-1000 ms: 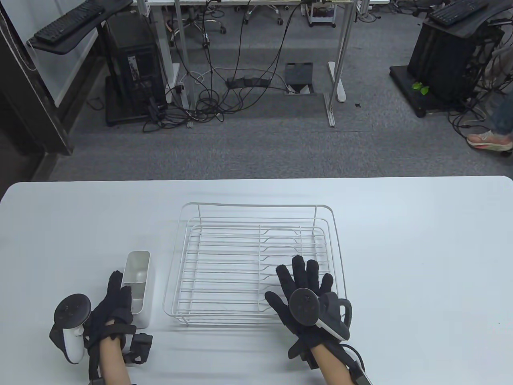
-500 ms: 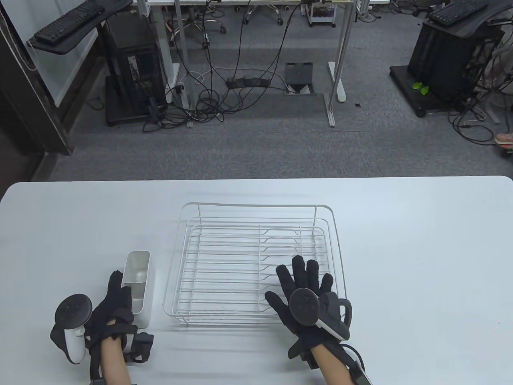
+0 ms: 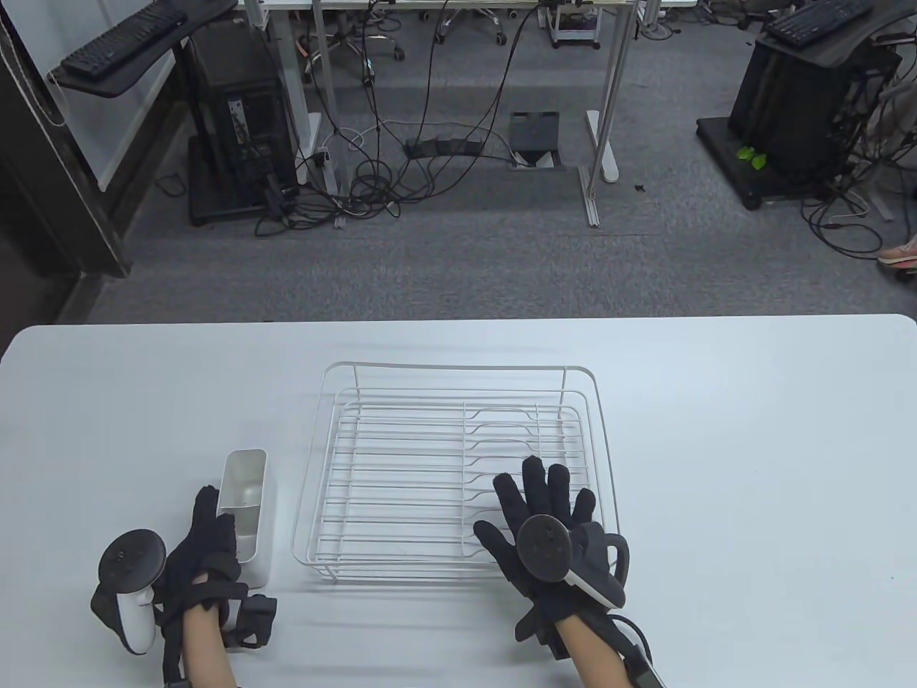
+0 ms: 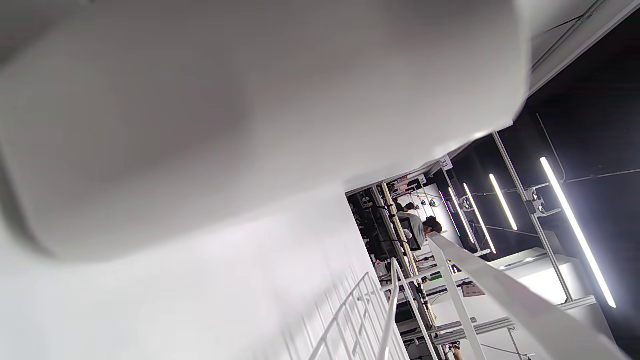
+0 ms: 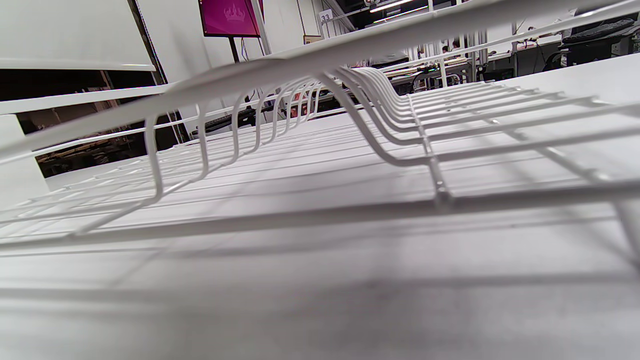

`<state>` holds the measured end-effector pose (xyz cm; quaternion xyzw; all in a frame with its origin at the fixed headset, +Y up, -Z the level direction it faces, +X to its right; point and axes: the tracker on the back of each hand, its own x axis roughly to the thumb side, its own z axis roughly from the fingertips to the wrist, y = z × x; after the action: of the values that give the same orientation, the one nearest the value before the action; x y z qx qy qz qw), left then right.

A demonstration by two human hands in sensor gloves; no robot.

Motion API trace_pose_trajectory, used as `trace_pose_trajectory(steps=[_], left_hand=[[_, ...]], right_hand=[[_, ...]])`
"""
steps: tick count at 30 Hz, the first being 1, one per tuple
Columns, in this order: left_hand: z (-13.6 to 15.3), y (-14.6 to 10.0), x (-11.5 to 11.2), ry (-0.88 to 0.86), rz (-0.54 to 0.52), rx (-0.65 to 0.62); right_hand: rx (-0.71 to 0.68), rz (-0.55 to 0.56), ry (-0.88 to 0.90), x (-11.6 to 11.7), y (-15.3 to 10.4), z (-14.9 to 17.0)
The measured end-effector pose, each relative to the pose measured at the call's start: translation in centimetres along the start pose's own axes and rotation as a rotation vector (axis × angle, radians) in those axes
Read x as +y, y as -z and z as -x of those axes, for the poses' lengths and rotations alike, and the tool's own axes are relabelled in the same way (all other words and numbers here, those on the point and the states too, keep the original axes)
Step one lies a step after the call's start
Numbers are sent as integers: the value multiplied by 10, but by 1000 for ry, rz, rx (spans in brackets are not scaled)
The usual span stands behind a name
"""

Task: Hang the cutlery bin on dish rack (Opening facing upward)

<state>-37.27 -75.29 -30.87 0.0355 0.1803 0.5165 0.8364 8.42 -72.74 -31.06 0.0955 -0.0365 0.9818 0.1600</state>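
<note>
Left hand (image 3: 204, 552) drew back slightly (toward the person).

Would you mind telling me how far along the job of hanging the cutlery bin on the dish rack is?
Nothing looks finished: the cutlery bin stands on the table left of the dish rack, opening up, unhooked. In hand: the left hand is against the bin's left side, and the right hand lies spread on the rack's near right corner. Left: lifting the bin and hooking it on.

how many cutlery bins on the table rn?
1. The cutlery bin stands on the table just left of the dish rack, not hung yet, with the left hand against its near-left side. None shows elsewhere.
</note>
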Motion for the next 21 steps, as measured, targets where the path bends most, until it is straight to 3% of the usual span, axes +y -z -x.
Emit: trace_pose_trajectory(steps=[10, 21], left_hand=[[-5, -2, 7, -11, -60, -33], [-47, -17, 33, -54, -170, -178]], right_hand=[[0, 0, 0, 0, 0, 0], [0, 0, 0, 0, 0, 0]])
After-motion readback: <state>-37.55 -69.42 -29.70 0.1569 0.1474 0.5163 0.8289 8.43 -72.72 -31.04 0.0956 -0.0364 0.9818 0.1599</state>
